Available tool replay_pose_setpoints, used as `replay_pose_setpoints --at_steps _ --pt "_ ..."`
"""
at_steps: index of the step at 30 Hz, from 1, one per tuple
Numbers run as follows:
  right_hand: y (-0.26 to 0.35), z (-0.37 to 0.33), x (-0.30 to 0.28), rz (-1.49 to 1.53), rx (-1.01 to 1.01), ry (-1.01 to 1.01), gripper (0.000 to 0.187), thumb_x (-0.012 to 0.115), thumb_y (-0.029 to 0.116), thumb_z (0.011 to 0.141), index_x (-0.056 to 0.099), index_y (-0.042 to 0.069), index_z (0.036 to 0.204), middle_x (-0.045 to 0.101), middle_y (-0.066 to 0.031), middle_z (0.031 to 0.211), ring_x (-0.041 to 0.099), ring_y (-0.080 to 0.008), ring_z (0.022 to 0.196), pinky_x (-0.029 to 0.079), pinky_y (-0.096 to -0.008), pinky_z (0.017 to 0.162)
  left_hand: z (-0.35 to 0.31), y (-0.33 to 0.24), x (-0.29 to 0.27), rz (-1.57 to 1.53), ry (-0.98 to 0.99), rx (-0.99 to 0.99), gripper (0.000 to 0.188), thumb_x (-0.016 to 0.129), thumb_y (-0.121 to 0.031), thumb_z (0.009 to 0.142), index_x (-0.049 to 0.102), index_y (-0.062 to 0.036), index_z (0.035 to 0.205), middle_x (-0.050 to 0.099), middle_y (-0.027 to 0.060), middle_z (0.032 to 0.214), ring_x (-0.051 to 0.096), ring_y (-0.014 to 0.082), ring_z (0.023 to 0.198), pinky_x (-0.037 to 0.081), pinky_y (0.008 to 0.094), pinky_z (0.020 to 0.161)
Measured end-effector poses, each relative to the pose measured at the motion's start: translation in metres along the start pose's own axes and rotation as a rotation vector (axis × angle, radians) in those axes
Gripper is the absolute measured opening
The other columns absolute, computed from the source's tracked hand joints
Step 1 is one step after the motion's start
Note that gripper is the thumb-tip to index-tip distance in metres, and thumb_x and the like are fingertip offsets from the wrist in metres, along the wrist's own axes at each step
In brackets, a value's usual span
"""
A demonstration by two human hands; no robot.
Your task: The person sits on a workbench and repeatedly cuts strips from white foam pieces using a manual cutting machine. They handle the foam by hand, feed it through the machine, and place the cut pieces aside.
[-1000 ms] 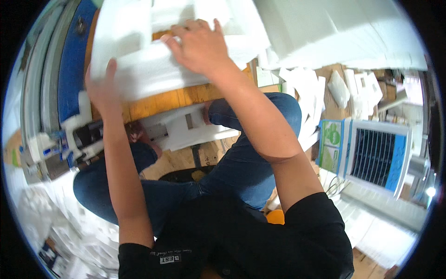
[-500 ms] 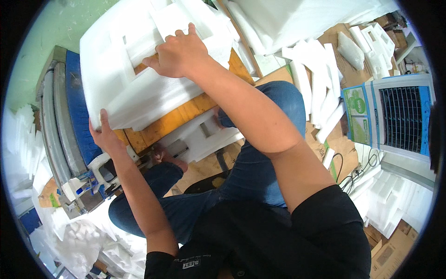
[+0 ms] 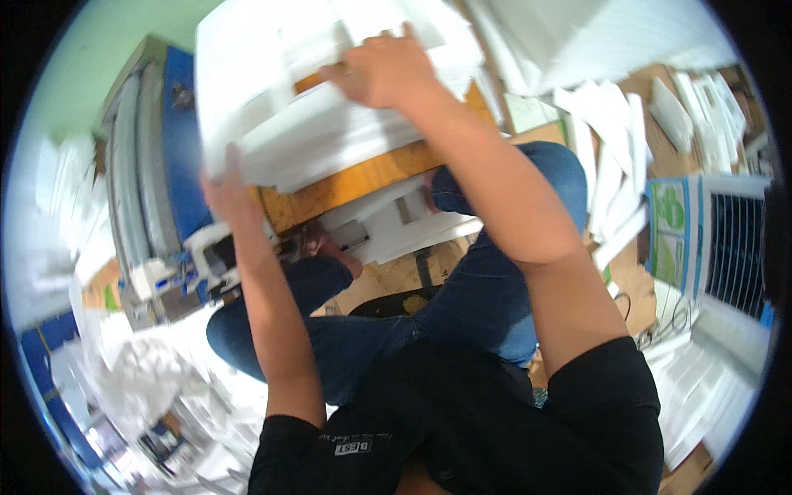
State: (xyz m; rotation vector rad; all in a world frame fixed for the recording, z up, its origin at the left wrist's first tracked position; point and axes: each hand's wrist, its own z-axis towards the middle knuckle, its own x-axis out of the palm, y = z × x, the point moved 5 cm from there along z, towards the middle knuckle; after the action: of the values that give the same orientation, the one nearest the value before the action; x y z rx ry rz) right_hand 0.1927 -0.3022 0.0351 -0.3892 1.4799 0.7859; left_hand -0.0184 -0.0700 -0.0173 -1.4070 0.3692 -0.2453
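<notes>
A large white foam piece (image 3: 239, 62) with cut-out recesses lies on an orange-brown wooden bench top (image 3: 355, 183). Wood shows through one slot near its middle. My left hand (image 3: 229, 194), blurred by motion, is closed around the foam's near left corner, thumb upward along its side; the other fingers are mostly hidden. On top of the foam, my right hand (image 3: 388, 70) is palm down with fingers spread and bent over a raised part. Its thumb reaches the slot, and part of the fingertips cannot be seen.
Grey rollers on a blue-sided machine (image 3: 153, 157) stand left of the bench. White foam strips (image 3: 615, 157) pile up at the right, beside a white-and-blue air cooler (image 3: 693, 239). Clear plastic bags (image 3: 140, 371) lie lower left. My jeans-clad legs (image 3: 487, 272) are beside the bench.
The whole view has shifted, so foam, bench and hands appear farther right and higher. My hands keep nearly the same places on the foam.
</notes>
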Motion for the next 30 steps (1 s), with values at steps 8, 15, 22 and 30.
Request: replay_pose_setpoints --at_steps 8,15,22,30 --pt "0.003 0.006 0.010 -0.119 -0.051 -0.064 0.057 0.036 0.060 0.103 0.075 0.026 0.129 0.076 -0.0164 0.111 0.069 -0.0359 0.112 0.038 -0.0581 0.115 -0.001 -0.002 -0.005 -0.004 -0.006 0.048 0.080 0.090 -0.028 0.083 0.051 0.0059 0.144 0.065 0.0188 0.128 0.064 0.0241 0.114 0.051 0.0362 0.099" --pt "0.009 0.006 0.003 -0.029 -0.037 0.069 0.061 0.035 0.060 0.102 0.069 0.022 0.135 0.071 -0.0136 0.130 0.063 -0.0366 0.125 0.041 -0.0538 0.113 -0.004 -0.001 -0.006 0.019 -0.044 0.067 0.089 0.093 -0.035 0.077 0.051 0.0019 0.146 0.067 0.0192 0.130 0.065 0.0275 0.116 0.051 0.0386 0.102" --pt "0.005 0.010 0.011 -0.034 -0.052 0.061 0.063 0.036 0.063 0.101 0.060 0.026 0.146 0.066 -0.0135 0.139 0.059 -0.0361 0.131 0.043 -0.0463 0.113 0.001 0.018 -0.007 0.098 -0.030 0.140 0.089 0.088 -0.049 0.078 0.053 -0.0029 0.146 0.067 0.0227 0.128 0.065 0.0313 0.119 0.049 0.0445 0.104" --pt "-0.003 0.013 0.009 -0.065 -0.040 0.053 0.065 0.037 0.066 0.100 0.060 0.027 0.147 0.065 -0.0150 0.140 0.056 -0.0369 0.135 0.041 -0.0469 0.113 -0.005 0.018 0.004 0.223 -0.133 0.032 0.091 0.081 -0.062 0.078 0.050 -0.0159 0.150 0.057 0.0167 0.145 0.050 0.0377 0.139 -0.001 0.0680 0.124"
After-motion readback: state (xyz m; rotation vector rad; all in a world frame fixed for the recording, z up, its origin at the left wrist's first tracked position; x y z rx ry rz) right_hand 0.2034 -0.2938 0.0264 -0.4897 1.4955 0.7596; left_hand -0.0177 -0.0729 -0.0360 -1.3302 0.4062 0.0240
